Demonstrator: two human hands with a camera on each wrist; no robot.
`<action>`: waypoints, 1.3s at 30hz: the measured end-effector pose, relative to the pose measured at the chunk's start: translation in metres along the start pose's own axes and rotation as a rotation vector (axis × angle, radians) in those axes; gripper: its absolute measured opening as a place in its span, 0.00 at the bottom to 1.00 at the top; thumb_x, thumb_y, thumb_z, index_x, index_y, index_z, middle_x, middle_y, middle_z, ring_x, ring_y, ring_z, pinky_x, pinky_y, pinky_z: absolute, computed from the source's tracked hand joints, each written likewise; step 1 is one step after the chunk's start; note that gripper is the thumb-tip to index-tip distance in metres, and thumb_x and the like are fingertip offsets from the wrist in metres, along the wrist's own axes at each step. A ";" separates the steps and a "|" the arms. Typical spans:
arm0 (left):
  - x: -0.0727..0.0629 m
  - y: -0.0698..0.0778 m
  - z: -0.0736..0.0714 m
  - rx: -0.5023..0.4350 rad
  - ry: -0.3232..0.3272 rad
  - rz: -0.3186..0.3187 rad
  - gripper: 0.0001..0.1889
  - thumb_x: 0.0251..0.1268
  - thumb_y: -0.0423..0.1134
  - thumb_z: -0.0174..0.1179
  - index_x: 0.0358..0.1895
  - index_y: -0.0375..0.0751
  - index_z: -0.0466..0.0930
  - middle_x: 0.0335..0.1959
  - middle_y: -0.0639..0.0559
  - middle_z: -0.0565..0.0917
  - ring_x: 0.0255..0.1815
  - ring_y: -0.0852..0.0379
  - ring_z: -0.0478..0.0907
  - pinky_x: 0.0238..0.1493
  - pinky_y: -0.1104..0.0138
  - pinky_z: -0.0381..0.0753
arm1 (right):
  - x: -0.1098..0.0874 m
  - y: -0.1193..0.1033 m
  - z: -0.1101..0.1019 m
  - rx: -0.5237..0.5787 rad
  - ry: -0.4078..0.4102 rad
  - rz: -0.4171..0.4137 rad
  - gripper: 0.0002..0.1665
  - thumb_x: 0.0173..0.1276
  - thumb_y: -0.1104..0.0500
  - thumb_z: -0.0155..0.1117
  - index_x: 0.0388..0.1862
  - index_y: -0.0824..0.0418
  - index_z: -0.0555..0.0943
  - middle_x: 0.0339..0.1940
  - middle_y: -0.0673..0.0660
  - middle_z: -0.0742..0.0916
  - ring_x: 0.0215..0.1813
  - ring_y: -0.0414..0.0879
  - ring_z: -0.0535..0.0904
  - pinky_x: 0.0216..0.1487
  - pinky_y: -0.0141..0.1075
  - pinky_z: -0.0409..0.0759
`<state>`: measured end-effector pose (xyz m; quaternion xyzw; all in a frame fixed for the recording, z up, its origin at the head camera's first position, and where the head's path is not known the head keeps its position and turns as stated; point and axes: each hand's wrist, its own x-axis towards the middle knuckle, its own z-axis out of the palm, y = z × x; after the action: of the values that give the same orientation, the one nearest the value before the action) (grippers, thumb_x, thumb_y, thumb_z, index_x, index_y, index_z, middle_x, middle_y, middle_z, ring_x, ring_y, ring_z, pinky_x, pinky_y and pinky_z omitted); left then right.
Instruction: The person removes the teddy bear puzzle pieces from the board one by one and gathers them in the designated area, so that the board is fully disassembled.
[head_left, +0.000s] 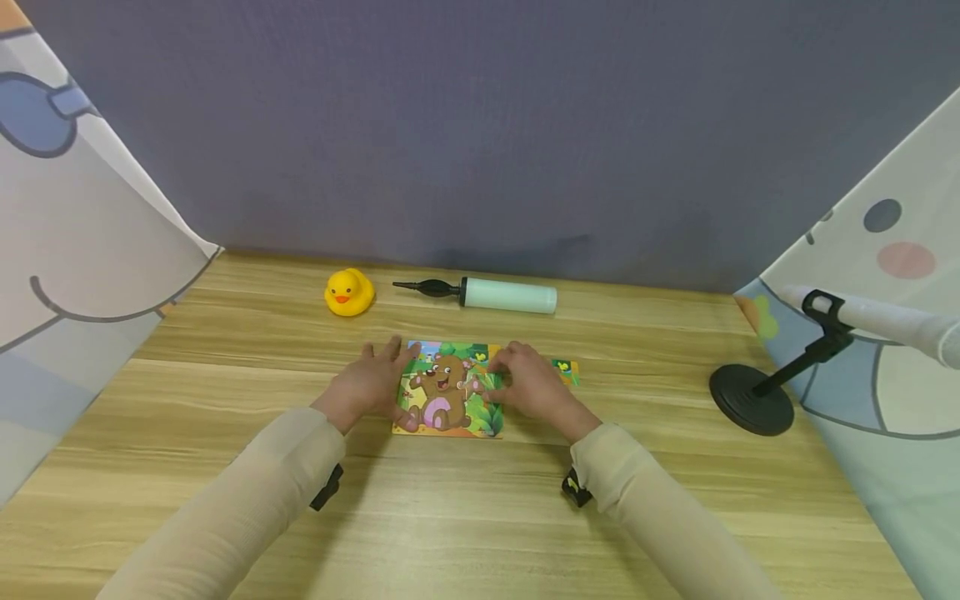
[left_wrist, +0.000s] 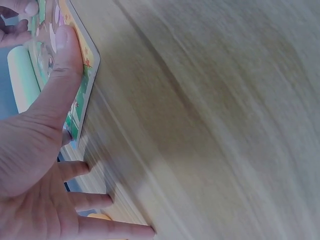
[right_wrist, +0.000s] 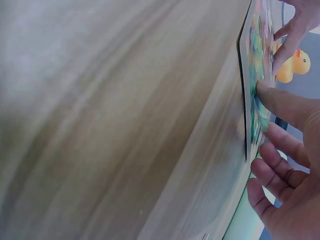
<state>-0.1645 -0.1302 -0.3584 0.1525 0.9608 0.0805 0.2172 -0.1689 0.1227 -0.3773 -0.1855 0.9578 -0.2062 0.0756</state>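
A jigsaw puzzle (head_left: 447,392) with a brown bear picture lies flat on the table. My left hand (head_left: 367,383) rests at its left side, its thumb (left_wrist: 67,55) laid on the picture and the other fingers spread out straight. At the right edge, my right hand (head_left: 528,382) pinches a green puzzle piece (right_wrist: 262,111) between thumb and index finger, low against the picture; its other fingers curl loosely. Part of the piece is hidden by the fingers. Another green and orange piece (head_left: 567,372) lies right of this hand, partly covered by it.
Behind the puzzle, a yellow rubber duck (head_left: 349,292) and a pale green hand pump (head_left: 506,295) with a black nozzle stand near the grey back panel (head_left: 480,142). On the right, a black round-based stand (head_left: 752,399) bears a white tube (head_left: 892,321). Printed cloths flank the wooden table (head_left: 442,525).
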 end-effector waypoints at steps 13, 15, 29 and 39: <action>-0.003 0.003 -0.004 0.010 -0.016 -0.008 0.67 0.43 0.61 0.78 0.83 0.39 0.46 0.81 0.29 0.45 0.76 0.18 0.46 0.60 0.33 0.72 | -0.003 0.009 -0.003 0.012 0.004 -0.096 0.20 0.56 0.48 0.82 0.34 0.53 0.78 0.45 0.49 0.78 0.48 0.47 0.73 0.49 0.44 0.76; -0.003 0.003 -0.004 0.010 -0.015 -0.005 0.67 0.43 0.61 0.78 0.82 0.39 0.46 0.81 0.29 0.45 0.76 0.18 0.46 0.61 0.33 0.72 | -0.004 0.009 -0.004 0.013 -0.006 -0.107 0.17 0.57 0.48 0.81 0.36 0.54 0.83 0.47 0.49 0.79 0.51 0.48 0.74 0.51 0.45 0.77; -0.002 0.002 -0.002 0.021 -0.003 0.009 0.67 0.42 0.61 0.79 0.82 0.38 0.47 0.80 0.27 0.46 0.74 0.16 0.47 0.62 0.33 0.70 | 0.001 0.002 -0.001 0.028 -0.052 -0.155 0.15 0.59 0.57 0.79 0.43 0.62 0.89 0.44 0.50 0.77 0.48 0.46 0.73 0.45 0.39 0.77; -0.003 0.004 -0.002 0.025 -0.002 0.010 0.67 0.42 0.61 0.79 0.82 0.38 0.47 0.80 0.27 0.47 0.74 0.16 0.47 0.61 0.34 0.72 | 0.003 0.014 -0.004 0.182 -0.113 -0.138 0.12 0.63 0.58 0.75 0.26 0.60 0.80 0.40 0.53 0.74 0.42 0.47 0.68 0.40 0.38 0.70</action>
<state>-0.1623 -0.1279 -0.3544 0.1604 0.9607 0.0692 0.2158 -0.1771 0.1347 -0.3793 -0.2548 0.9142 -0.2863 0.1315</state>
